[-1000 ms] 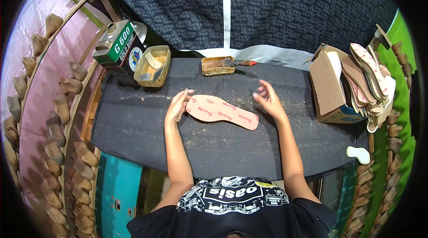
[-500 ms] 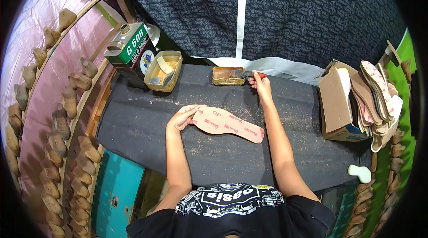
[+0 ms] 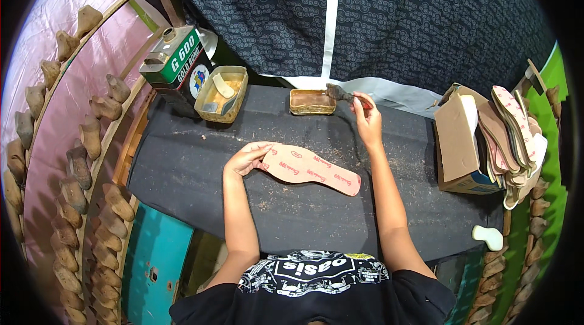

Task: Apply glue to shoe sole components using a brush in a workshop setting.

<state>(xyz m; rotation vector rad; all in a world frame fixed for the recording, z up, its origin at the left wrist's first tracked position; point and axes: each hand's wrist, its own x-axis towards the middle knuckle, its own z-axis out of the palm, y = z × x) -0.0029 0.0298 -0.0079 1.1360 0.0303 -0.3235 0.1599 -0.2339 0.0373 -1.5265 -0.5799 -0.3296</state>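
A tan insole board (image 3: 311, 170) with red print lies low over the dark table, its heel end pointing right. My left hand (image 3: 248, 158) pinches its wide toe end between thumb and fingers. My right hand (image 3: 367, 119) is closed on the red handle of a brush (image 3: 340, 92), whose dark, caked head points left. That head is raised just beyond the right end of a small, glue-stained rectangular tray (image 3: 312, 110), which holds brownish residue.
At the back left stand a green and black metal can (image 3: 176, 69) and a tub (image 3: 222, 119) with scraps inside. A cardboard box (image 3: 453, 148) of insoles is at the right. A white sole piece (image 3: 488, 237) sits near the right edge. Racks of wooden shoe lasts (image 3: 78, 170) flank both sides.
My right hand has lifted the brush out of the tray and drawn it to the right. My left hand and the insole board stay almost where they were.
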